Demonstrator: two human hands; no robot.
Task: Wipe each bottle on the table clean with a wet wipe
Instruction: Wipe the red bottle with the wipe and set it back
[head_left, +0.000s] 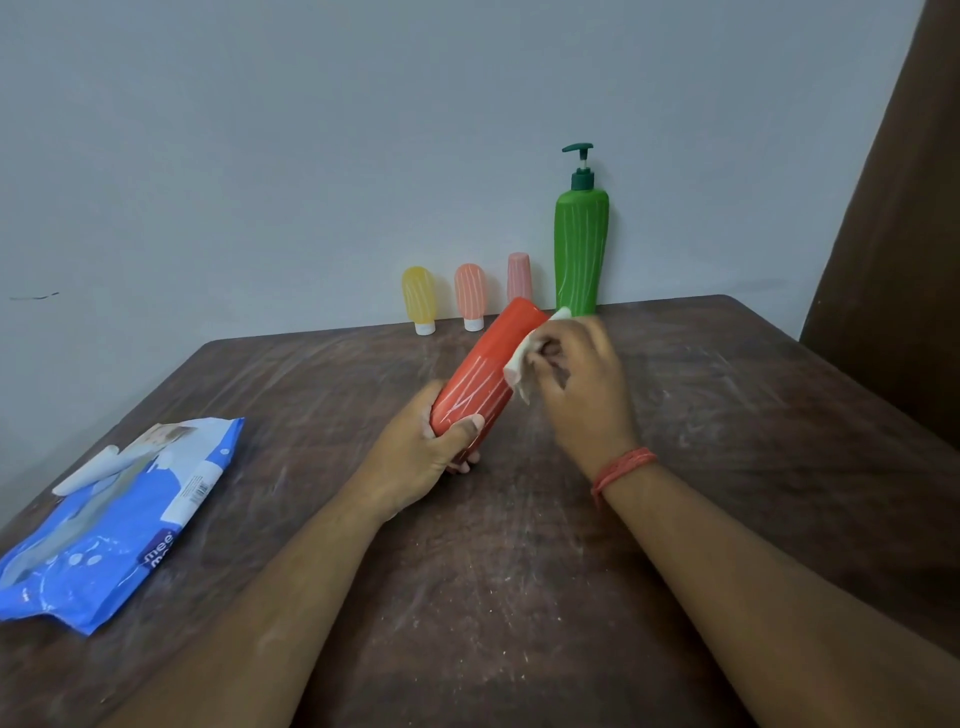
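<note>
Leftmost, a blue wet-wipe pack (111, 519) is laid flat on the dark wooden table (519, 571). Further right, the red bottle (483, 374) is held tilted above the table middle, its lower end gripped by the curled fingers and thumb of the left hand (426, 457). A white wet wipe (519, 364) is pinched against the bottle's right side by the right hand (576, 374). Along the far edge are stood a yellow bottle (420, 299), two pink bottles (470, 295) and a green pump bottle (581, 244).
</note>
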